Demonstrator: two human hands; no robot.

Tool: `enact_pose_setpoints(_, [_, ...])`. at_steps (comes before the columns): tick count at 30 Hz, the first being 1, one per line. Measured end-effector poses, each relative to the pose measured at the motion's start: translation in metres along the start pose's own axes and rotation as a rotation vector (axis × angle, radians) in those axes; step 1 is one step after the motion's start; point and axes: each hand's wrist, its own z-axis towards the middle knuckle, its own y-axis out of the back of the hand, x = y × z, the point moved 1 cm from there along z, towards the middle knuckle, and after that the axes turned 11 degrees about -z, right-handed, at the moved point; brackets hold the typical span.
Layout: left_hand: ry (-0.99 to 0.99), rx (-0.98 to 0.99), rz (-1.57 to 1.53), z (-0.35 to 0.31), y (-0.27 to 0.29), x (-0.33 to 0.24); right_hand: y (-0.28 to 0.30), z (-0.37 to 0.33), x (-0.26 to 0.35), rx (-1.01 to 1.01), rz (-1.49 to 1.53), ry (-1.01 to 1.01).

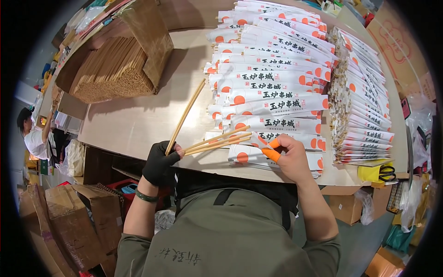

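Observation:
My left hand [161, 161], in a black fingerless glove, is closed round several wooden chopsticks [217, 144]. One pair slants up and away, while the others fan out to the right over the paper sleeves. My right hand [288, 157] wears orange finger covers on thumb and forefinger. It pinches the edge of a white paper chopstick sleeve [254, 154] with a red dot, at the near end of a long overlapping pile of sleeves [272, 94]. The chopstick tips lie just left of my right fingertips; whether any touch the sleeve I cannot tell.
An open cardboard box [159, 55] packed with chopsticks [115, 69] stands at the far left of the table [134, 122]. More sleeves are stacked [362, 101] on the right, beside black-handled scissors [386, 173] in a yellow holder. Cartons [69, 226] crowd the lower left. Another person [39, 131] is at far left.

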Motion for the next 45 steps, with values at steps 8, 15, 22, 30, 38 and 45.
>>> enact_pose_setpoints(8, [-0.067,0.048,0.147,0.003,0.011,-0.017,0.007,-0.001,-0.001,0.075,-0.019,0.027])
enact_pose_setpoints(15, [0.074,0.067,0.264,0.004,0.009,-0.027,0.008,-0.001,-0.001,0.175,-0.324,0.229])
enact_pose_setpoints(22, [-0.226,0.055,-0.434,0.007,-0.102,-0.009,-0.056,0.004,0.050,-0.010,-0.778,0.839])
enact_pose_setpoints(30, [-0.203,-0.172,-0.135,0.043,-0.058,0.011,-0.026,0.005,0.017,-0.242,-0.817,0.816])
enact_pose_setpoints(38, [-0.113,-0.207,-0.080,0.020,-0.056,0.014,-0.050,-0.027,-0.030,-0.152,-0.935,0.834])
enact_pose_setpoints(45, [-0.079,-0.232,-0.055,0.005,-0.038,0.026,-0.050,-0.032,-0.028,-0.214,-0.865,0.782])
